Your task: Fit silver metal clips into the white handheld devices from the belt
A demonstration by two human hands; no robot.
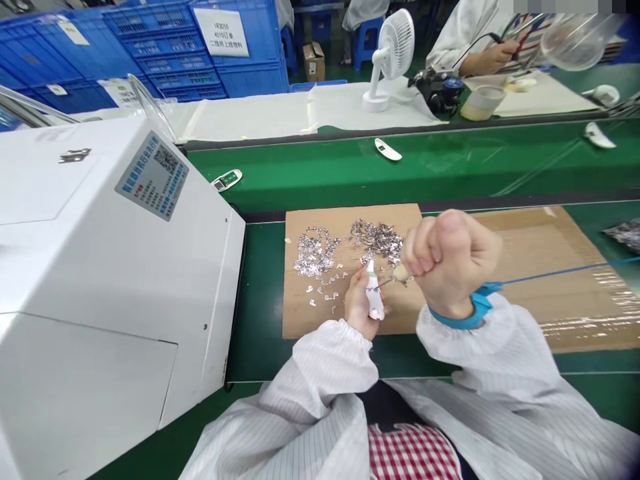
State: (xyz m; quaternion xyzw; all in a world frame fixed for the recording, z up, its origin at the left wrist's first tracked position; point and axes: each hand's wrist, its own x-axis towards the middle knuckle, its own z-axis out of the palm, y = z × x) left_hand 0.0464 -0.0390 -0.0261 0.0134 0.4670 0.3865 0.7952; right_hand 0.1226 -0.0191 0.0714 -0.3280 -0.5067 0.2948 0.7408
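Near the middle of the view, my left hand (361, 303) is closed round a small white plastic housing (374, 293), held upright over a cardboard sheet (300, 320). My right hand (447, 257), with a blue strap (467, 317) on its wrist, makes a fist round the pale yellow handle (401, 272) of a thin-shafted tool. The shaft points left, and its tip meets the housing or lies just in front of it. Behind my hands lie two heaps of small metal parts, a left heap (315, 253) and a right heap (377, 239), with several loose pieces nearer me.
A large white machine (200, 267) stands at the left. Beyond the cardboard runs a green conveyor (310, 167) carrying several white device pieces. A white fan (395, 50) and a person's hand (490, 59) are across it. A second cardboard sheet (540, 267) lies at the right.
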